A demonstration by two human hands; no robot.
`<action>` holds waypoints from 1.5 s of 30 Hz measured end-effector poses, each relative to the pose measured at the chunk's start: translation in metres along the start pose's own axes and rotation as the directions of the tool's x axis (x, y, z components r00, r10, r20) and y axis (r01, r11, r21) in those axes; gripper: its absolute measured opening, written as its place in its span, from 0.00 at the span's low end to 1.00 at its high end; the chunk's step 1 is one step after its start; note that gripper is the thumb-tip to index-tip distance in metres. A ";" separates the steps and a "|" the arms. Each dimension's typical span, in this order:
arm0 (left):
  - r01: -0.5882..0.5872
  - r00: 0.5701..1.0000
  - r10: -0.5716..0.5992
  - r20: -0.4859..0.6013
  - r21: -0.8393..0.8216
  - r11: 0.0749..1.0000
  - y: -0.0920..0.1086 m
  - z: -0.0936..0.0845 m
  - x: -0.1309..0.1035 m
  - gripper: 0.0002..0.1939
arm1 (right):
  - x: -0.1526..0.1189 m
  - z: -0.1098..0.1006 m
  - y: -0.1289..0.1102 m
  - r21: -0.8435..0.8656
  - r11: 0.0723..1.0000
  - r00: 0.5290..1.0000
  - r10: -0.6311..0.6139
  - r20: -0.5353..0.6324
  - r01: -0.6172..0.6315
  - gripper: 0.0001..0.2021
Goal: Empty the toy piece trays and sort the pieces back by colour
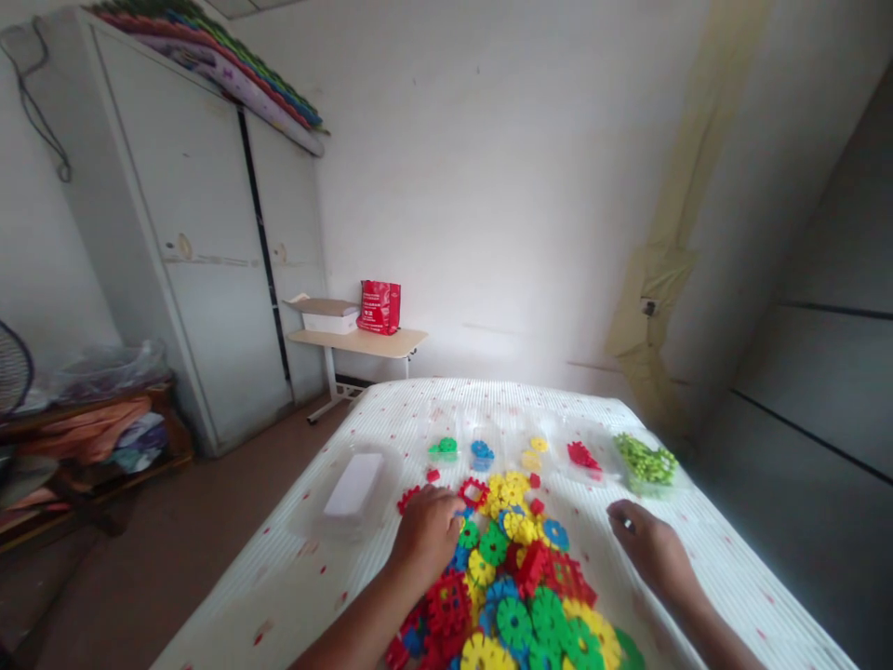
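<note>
My left hand [427, 529] rests at the left side of a pile of plastic pieces, fingers curled; what its fingertips touch is hidden. Over the cloth right of the pile is my right hand [646, 540], its fingers bent together, with a small pale gap showing between them. The pile holds green notched discs [514, 622], yellow discs [481, 568], blue discs [556, 534] and red square pieces [448, 600]. Beyond it, clear containers hold green discs [445, 448], blue discs [481, 453], yellow discs [539, 445], red pieces [581, 455] and light green pieces [646, 460].
A clear tray with a white block [354, 484] lies on the table's left side. Behind stands a small table [380, 344] with a red bag [379, 307] and a white box [329, 322]. A grey cabinet [188, 233] is at the left.
</note>
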State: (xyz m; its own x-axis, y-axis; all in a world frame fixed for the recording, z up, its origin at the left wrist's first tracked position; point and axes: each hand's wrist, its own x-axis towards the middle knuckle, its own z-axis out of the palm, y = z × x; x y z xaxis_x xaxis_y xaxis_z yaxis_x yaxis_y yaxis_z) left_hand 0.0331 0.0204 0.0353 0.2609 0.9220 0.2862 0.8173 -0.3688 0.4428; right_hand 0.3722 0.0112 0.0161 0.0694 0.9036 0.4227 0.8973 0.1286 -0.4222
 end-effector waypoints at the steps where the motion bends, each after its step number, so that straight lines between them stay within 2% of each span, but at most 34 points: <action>1: -0.001 1.000 -0.001 0.030 0.040 0.999 0.003 0.002 0.007 0.15 | -0.006 0.001 0.004 -0.008 1.000 1.000 0.017 0.023 -0.016 0.12; 5: -0.007 0.997 -0.003 0.079 0.120 0.993 0.009 0.018 0.027 0.16 | -0.017 0.007 0.004 -0.053 0.998 0.994 0.045 0.101 -0.039 0.12; 10: 0.042 0.995 -0.060 0.084 0.197 0.980 0.013 0.032 0.029 0.14 | -0.014 0.011 0.001 -0.105 0.993 0.991 0.061 0.121 -0.048 0.13; 13: 0.049 0.995 -0.066 0.079 0.208 0.977 0.015 0.028 0.025 0.11 | -0.014 0.012 0.004 -0.098 0.994 0.992 0.056 0.117 -0.045 0.13; 18: 0.106 0.993 -0.112 0.023 0.182 0.978 0.012 0.011 0.018 0.11 | -0.015 0.012 0.004 -0.113 0.993 0.992 0.057 0.115 -0.044 0.13; 24: 0.240 0.971 -0.240 -0.014 0.104 0.965 -0.010 -0.010 0.012 0.11 | -0.015 0.010 0.003 -0.095 0.995 0.990 0.044 0.131 -0.032 0.13; 28: 0.308 0.951 -0.308 -0.013 0.113 0.945 -0.025 -0.018 0.004 0.11 | -0.014 0.011 0.003 -0.094 0.995 0.989 0.056 0.137 -0.043 0.13; 37: 0.369 0.927 -0.376 0.007 0.176 0.912 -0.031 -0.012 -0.007 0.15 | -0.016 0.009 0.001 -0.084 0.996 0.991 0.052 0.123 -0.041 0.12; 45: 0.341 0.936 -0.349 0.045 0.129 0.931 -0.027 -0.006 -0.012 0.16 | -0.015 0.010 0.000 -0.095 0.994 0.989 0.064 0.137 -0.051 0.13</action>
State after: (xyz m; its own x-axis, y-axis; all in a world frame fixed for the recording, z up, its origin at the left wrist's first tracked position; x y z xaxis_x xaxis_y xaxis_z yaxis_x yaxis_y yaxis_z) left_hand 0.0053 0.0188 0.0253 -0.0181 0.9970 0.0755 0.9164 -0.0136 0.4000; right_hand 0.3666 0.0017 0.0020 0.0662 0.9573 0.2814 0.9300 0.0430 -0.3651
